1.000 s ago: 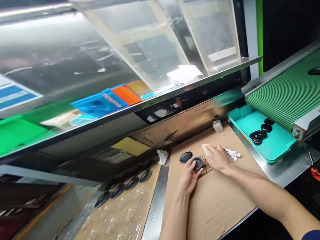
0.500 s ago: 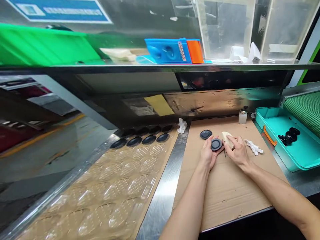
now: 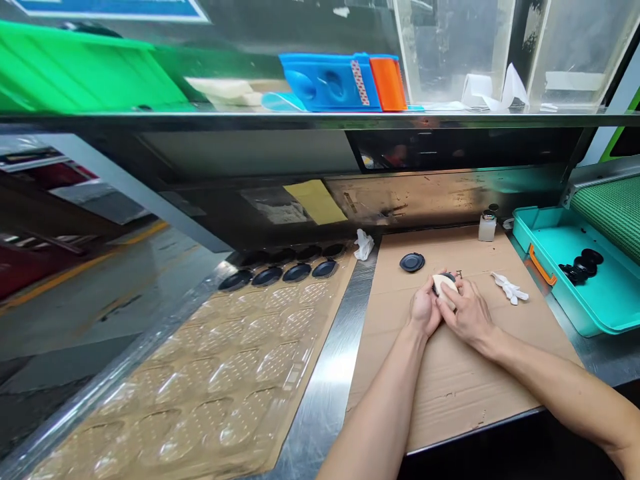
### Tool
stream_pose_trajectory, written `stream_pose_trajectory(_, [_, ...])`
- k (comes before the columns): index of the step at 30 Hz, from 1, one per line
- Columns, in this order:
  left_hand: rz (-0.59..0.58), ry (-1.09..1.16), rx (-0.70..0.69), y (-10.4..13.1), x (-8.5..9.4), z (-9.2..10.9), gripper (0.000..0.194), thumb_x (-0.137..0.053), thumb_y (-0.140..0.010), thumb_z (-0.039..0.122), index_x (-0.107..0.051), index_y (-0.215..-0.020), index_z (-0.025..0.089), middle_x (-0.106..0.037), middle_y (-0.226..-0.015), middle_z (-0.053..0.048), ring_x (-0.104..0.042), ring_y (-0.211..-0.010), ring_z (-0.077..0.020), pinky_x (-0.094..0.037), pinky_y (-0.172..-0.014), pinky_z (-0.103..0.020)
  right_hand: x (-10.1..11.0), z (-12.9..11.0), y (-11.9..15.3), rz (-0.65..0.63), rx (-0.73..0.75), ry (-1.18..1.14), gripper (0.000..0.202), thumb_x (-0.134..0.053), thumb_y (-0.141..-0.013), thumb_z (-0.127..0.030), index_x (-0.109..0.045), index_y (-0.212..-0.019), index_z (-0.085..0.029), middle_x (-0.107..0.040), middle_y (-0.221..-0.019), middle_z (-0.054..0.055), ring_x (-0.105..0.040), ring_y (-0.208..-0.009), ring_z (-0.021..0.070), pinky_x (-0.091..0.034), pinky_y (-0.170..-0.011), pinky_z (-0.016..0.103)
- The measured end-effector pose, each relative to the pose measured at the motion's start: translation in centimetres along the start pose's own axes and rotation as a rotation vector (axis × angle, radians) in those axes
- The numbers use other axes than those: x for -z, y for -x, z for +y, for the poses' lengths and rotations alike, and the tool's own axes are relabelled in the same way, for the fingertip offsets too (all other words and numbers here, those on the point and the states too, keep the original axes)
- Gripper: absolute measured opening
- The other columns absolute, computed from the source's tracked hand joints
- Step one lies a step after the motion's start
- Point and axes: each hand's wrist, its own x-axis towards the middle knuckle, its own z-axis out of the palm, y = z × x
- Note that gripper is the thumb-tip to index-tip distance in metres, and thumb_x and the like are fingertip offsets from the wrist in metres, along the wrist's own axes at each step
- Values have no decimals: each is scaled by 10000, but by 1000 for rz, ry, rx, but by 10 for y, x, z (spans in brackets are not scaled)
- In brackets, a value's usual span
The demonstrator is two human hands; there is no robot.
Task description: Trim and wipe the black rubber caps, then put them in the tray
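Note:
My left hand is closed round a dark round cap, most of which is hidden. Pressed over the face of that cap is a cream-coloured sponge pad, gripped in the fingers of my right hand. Both hands meet above the cardboard sheet. Just beyond them, a second dark round cap lies flat on the cardboard. To the right of my right hand rests a crumpled white cloth.
A clear moulded tray at left carries several black caps in its far rows. A small bottle stands at the back. At right, a turquoise bin holds black parts beside a green conveyor belt. A metal shelf spans overhead.
My right hand has brought the sponge pad left onto the cap in my left hand, covering most of it. The camera view has shifted slightly.

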Motion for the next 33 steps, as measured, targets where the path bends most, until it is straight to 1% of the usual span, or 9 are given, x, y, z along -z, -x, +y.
stream_pose_trajectory(4, [-2,-3,-59,-1,1,0,324,-382,-1066,268,-684,-1068,152,-743,-1150,-119,-684,-1175,-214,-495,-1115,-378,5,-3,-1,-20,-81,120,382,-564,-997,-381,-714,-1333,-277,-647,-1179,141,-553,-1062,288,-494,-896,390])
stream_pose_trajectory(8, [10,3,-34,0,-3,-1,303,-388,-1071,288,-668,-1057,172,-741,-1123,-102,-692,-1144,-207,-503,-1099,-384,9,-3,-3,-80,-49,170,383,-565,-1001,-390,-709,-1343,-296,-664,-1189,128,-558,-1035,271,-468,-886,377])
stream_pose_trajectory(11, [-14,-3,-48,0,-6,-4,300,-383,-1068,261,-668,-1056,168,-745,-1102,-99,-700,-1095,-200,-515,-1077,-384,11,0,-3,-51,-87,181,370,-545,-1014,-390,-728,-1316,-279,-680,-1123,122,-568,-1009,261,-458,-891,376])
stream_pose_trajectory(15, [-17,26,-40,-3,-7,-6,266,-423,-1052,260,-665,-1026,153,-746,-1062,-119,-708,-1036,-219,-513,-1063,-413,10,13,-1,-19,30,106,395,-558,-1002,-433,-725,-1323,-274,-684,-1162,123,-587,-1008,259,-476,-877,384])
stream_pose_trajectory(19, [-97,-10,-3,-12,-3,-5,208,-497,-1029,268,-680,-1030,169,-733,-1087,-106,-698,-1021,-209,-507,-1033,-393,15,25,-5,62,13,53,404,-580,-987,-490,-759,-1247,-238,-699,-1058,106,-612,-931,233,-492,-885,414])
stream_pose_trajectory(21, [-130,-25,23,-19,0,-4,211,-564,-1009,353,-679,-994,177,-725,-1038,-95,-695,-975,-207,-525,-975,-370,20,20,-5,47,33,45,415,-591,-983,-503,-740,-1273,-247,-700,-1026,86,-610,-893,216,-498,-864,411])
stream_pose_trajectory(25, [-145,-16,19,-30,0,-5,369,-640,-937,546,-648,-913,177,-710,-930,-92,-693,-934,-233,-550,-883,-345,26,-3,-5,-24,111,89,434,-618,-972,-509,-706,-1322,-268,-685,-987,72,-598,-823,198,-495,-774,383])
stream_pose_trajectory(29, [-129,-91,-16,-27,-6,0,362,-590,-963,540,-652,-931,184,-722,-990,-114,-689,-1020,-266,-532,-941,-378,24,-13,-17,39,68,200,450,-573,-992,-509,-694,-1349,-264,-627,-872,47,-566,-748,193,-463,-698,370])
stream_pose_trajectory(33, [-113,-200,-3,-17,-8,9,368,-571,-970,532,-648,-896,180,-728,-989,-142,-675,-1100,-301,-501,-1022,-426,25,-15,-19,9,88,261,392,-547,-1001,-482,-732,-1268,-261,-644,-924,62,-572,-812,209,-456,-722,383])
